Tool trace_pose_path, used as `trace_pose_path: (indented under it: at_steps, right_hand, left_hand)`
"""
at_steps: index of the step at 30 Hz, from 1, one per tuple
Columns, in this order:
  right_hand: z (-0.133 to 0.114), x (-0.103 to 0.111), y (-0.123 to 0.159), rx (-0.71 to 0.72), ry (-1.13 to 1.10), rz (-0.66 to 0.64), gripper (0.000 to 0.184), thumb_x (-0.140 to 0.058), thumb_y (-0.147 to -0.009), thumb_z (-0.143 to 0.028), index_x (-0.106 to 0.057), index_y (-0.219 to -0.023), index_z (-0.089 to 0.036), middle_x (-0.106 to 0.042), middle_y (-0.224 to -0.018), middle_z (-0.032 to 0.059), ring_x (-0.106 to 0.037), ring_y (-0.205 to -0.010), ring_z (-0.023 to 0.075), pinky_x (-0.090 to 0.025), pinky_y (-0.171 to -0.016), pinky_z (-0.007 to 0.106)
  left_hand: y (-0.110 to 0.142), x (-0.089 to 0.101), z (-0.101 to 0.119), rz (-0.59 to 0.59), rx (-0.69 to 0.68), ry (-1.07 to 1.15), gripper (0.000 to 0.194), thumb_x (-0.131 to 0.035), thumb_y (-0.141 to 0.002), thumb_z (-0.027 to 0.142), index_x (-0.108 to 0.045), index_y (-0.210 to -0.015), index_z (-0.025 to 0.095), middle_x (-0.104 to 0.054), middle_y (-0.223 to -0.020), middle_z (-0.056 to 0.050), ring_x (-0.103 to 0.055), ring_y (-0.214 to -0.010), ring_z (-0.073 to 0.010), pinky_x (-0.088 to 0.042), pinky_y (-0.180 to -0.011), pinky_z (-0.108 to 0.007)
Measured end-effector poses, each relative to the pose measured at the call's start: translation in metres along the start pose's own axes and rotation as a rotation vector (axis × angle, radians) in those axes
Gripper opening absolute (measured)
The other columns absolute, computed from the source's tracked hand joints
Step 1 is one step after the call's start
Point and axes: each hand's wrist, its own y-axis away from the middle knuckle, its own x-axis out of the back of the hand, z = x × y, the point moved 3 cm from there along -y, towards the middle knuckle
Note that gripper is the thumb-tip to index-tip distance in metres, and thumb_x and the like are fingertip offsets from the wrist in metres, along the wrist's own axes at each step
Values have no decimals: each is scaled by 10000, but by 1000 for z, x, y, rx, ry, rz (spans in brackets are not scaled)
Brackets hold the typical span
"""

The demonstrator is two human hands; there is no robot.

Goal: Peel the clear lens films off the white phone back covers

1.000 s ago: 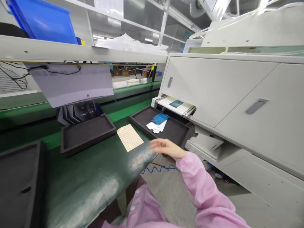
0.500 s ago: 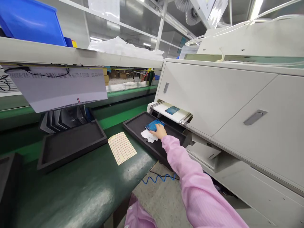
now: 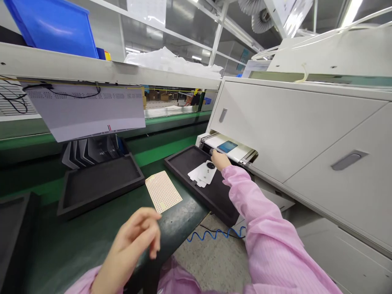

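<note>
Over the far side of a black tray (image 3: 225,204), my right hand (image 3: 221,160) has its fingers closed, close to the front of a white conveyor belt. Something small and greyish shows at its fingertips, too small to name. Just below that hand, a white panel with a round black camera ring, like a phone back (image 3: 208,173), lies in the tray. White cut-out pieces (image 3: 196,176) stick out from under it. A flat blue rectangular piece (image 3: 227,146) rests on the conveyor belt (image 3: 245,153). My left hand (image 3: 134,241) hovers above the green bench, its fingers loosely bent and apart, holding nothing.
A dotted cream sheet (image 3: 163,192) lies on the green bench (image 3: 171,228). Another black tray (image 3: 102,179) stands left, before a rack of dark panels (image 3: 92,151). A white machine cabinet (image 3: 275,122) fills the right. A blue coiled hose (image 3: 219,233) hangs below.
My left hand has come into view. My right hand has moved from the blue piece in the tray toward the belt. The camera-ringed panel now shows where the blue piece was.
</note>
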Motion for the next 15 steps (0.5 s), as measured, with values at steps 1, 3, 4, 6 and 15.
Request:
trace_pose_path:
  at_steps: [1,3,4,6,15]
  right_hand:
    - [4,12,5,-2,-27,60,304,-514,-889,-296,-516,-1141,-126,-586,-1073,91,-596,-916,194,-491,-801,394]
    - [8,34,24,3,-101,189,305,-425,-918,-252,-479,-1175,-97,-616,-996,123,-609,-880,215,-474,-797,394]
    - [7,42,38,13,-146,251,315,-364,-926,-226,-459,-1189,-81,-628,-952,140,-615,-859,229,-465,-791,392]
    - [-2,49,72,50,-252,351,345,-265,-921,-208,-443,-1190,-85,-641,-903,140,-623,-812,237,-460,-763,377]
    - [-77,9,192,236,-884,199,343,-350,-882,-365,-512,-1115,-173,-656,-960,105,-629,-843,222,-476,-777,345]
  left_hand:
    - [-17,-8,-5,-78,57,-42,220,-618,-787,264,-577,-979,166,-559,-539,32,-488,-467,-82,-392,-508,-221]
    - [-47,-23,-17,-165,189,-21,189,-569,-821,290,-553,-975,183,-601,-621,14,-529,-523,-89,-403,-544,-222]
    - [-59,-29,-23,-185,239,6,203,-569,-820,282,-539,-995,184,-638,-716,-14,-576,-606,-110,-427,-597,-235]
    - [-77,-41,-34,-206,315,94,286,-578,-811,282,-499,-1065,177,-659,-936,-86,-628,-811,-167,-454,-741,-291]
    - [-102,-4,-51,-137,395,611,704,-385,-786,655,-399,-1228,108,-565,-1169,-227,-508,-1147,-364,-341,-954,-523]
